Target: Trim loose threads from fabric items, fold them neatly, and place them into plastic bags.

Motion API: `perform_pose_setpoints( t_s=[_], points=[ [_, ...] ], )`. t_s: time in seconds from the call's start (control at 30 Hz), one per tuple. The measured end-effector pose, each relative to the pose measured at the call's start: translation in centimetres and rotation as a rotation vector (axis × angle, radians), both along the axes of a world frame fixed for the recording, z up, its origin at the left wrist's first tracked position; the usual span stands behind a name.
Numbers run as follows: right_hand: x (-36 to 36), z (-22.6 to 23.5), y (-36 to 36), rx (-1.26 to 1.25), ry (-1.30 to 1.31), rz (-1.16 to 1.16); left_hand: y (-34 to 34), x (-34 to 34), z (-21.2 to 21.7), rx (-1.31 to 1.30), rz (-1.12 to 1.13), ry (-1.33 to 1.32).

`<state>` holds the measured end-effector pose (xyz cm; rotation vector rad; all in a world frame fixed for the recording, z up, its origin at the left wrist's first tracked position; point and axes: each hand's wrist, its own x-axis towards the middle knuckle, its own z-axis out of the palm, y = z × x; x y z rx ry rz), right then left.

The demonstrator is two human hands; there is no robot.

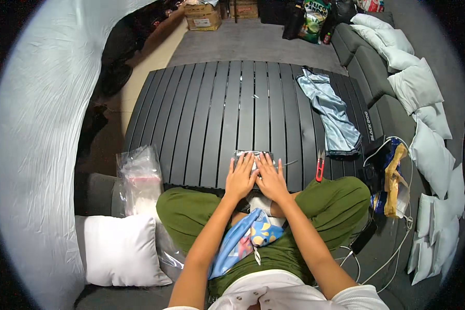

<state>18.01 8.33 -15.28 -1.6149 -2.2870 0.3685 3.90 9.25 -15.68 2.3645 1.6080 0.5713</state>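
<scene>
Both hands lie flat, side by side, on a small dark packet point(238, 154) at the near edge of the slatted black table point(191, 124). It looks wrapped in clear plastic, but most of it is hidden under my fingers. My left hand point(241, 177) presses with its fingers stretched forward. Beside it, my right hand point(270, 177) rests the same way, the thumbs almost touching. A thin grey strip point(290, 163) sticks out right of the right fingers. Farther right are red-handled thread snips point(320, 169), points away from me. A light blue satin garment with dark lace trim point(328, 111) is spread at the far right.
A blue patterned cloth point(240, 243) lies on my lap. Clear plastic bags point(142, 181) and a white cushion point(120, 250) are at my left. On the right are white cables point(409, 222), a yellow-and-blue bag point(395, 178) and a sofa with pale cushions point(417, 85).
</scene>
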Motion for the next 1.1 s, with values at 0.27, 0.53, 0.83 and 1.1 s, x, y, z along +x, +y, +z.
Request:
perform_pose_setpoints(
  t_s=[0.27, 0.53, 0.83, 1.1],
  points=[
    [1.4, 0.4, -1.0, -0.065, -0.03, -0.155, -0.1, -0.7, -1.7, -0.029, 0.115, -0.067],
    [4.1, 0.7, -0.9, 0.328, 0.065, -0.462, 0.7, -4.3, -2.1, 0.138, 0.572, -0.464],
    [1.5, -2.2, 3.4, -0.368, 0.995, -0.398, 3.9, -6.4, 0.4, -0.511, 0.517, -0.898],
    [2.5, 3.3, 6.4, -0.347, 1.089, -0.164, 2.9, -6.0, 7.3, -0.491, 0.16, -1.35]
  ],
)
